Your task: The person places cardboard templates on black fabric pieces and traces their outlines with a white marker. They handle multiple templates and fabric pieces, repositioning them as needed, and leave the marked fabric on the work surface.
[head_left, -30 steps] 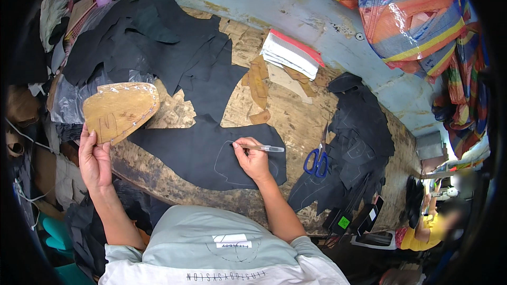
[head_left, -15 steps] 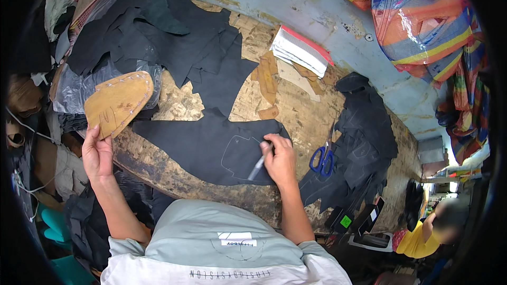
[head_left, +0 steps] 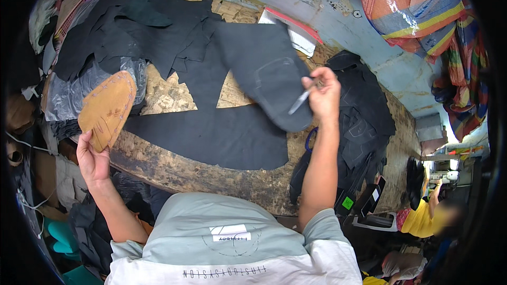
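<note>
My left hand (head_left: 94,159) grips the lower end of a tan, rounded template (head_left: 108,111) with dotted marks along its edge, held up at the table's left side. In my right hand (head_left: 324,95) are a silver pen (head_left: 299,103) and the right edge of a black leather-like sheet (head_left: 253,47). That sheet is raised and tilted, with a pale outline drawn on it. Beneath it, another black sheet (head_left: 211,138) lies flat along the near edge of the table. The blue-handled scissors (head_left: 311,138) are mostly hidden behind my right forearm and the sheets.
Black scraps (head_left: 364,126) pile up at the table's right, and more black sheets (head_left: 121,26) cover the far left. A white stack with a red edge (head_left: 296,34) stands by the wall. Striped bags (head_left: 412,10) hang at upper right. A person in yellow (head_left: 420,219) is farther off.
My right hand has moved up and right, lifting the outlined black sheet off the one beneath. The pen stays in it. My left hand still holds the tan template, now slightly lower.
</note>
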The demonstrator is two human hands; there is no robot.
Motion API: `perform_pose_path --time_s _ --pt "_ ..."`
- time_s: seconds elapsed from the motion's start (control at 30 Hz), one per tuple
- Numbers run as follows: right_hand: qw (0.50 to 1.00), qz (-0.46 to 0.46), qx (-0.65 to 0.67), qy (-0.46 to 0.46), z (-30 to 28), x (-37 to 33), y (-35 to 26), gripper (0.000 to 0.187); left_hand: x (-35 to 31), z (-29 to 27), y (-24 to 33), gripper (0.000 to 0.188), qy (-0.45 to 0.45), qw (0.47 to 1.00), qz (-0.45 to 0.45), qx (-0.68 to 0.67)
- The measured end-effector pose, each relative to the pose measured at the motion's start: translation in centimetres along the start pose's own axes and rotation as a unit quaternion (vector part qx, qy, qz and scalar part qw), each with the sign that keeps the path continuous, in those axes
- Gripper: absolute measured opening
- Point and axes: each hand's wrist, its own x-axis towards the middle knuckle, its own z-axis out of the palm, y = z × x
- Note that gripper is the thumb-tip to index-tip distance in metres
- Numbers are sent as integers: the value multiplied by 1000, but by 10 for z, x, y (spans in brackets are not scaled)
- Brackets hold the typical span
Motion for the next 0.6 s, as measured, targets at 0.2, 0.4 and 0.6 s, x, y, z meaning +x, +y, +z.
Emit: perform_pose_path --time_s 0.2,0.4,0.6 --pt "914 141 -361 116 -54 -24 40 22 -4 6 -29 35 -105 986 -34 126" --pt "864 158 -455 148 -30 -60 45 44 -9 58 -51 26 -181 746 3 640" --pt "805 230 -537 107 -18 -42 48 55 -21 142 -139 61 -377 541 311 685"
